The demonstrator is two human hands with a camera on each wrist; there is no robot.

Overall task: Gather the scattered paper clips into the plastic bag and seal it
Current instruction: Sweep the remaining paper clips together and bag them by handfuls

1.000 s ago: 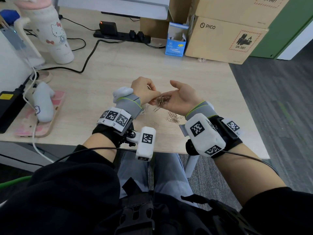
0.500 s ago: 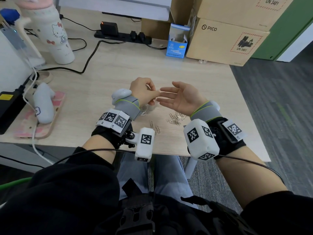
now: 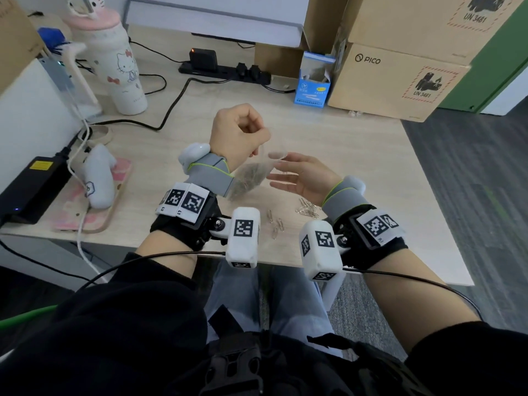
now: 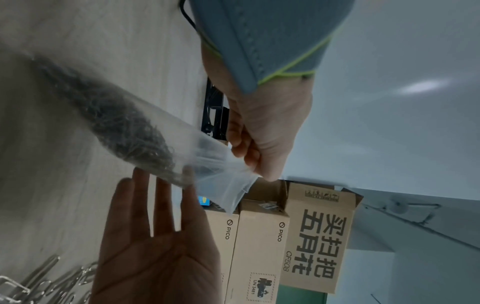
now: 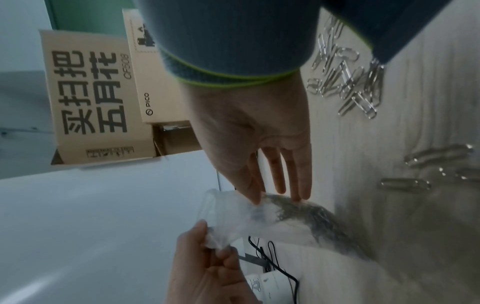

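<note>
Currently left hand [image 3: 238,132] pinches bag [image 3: 248,178] mouth at frame centre, keeping it raised for filling; right hand [image 3: 303,178] flat, empty, fingertips against bag; clips [image 3: 307,208] remain on desk [image 3: 357,155] below

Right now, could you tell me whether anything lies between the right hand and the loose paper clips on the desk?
Nothing visible does. The right hand is open above the desk, and the paper clips lie uncovered beside its wrist. The left hand holds the bag clear of them.

A cat-print tumbler [image 3: 114,67], black power strip [image 3: 225,70], small blue box [image 3: 313,87] and cardboard boxes [image 3: 397,81] line the desk [image 3: 357,144].
</note>
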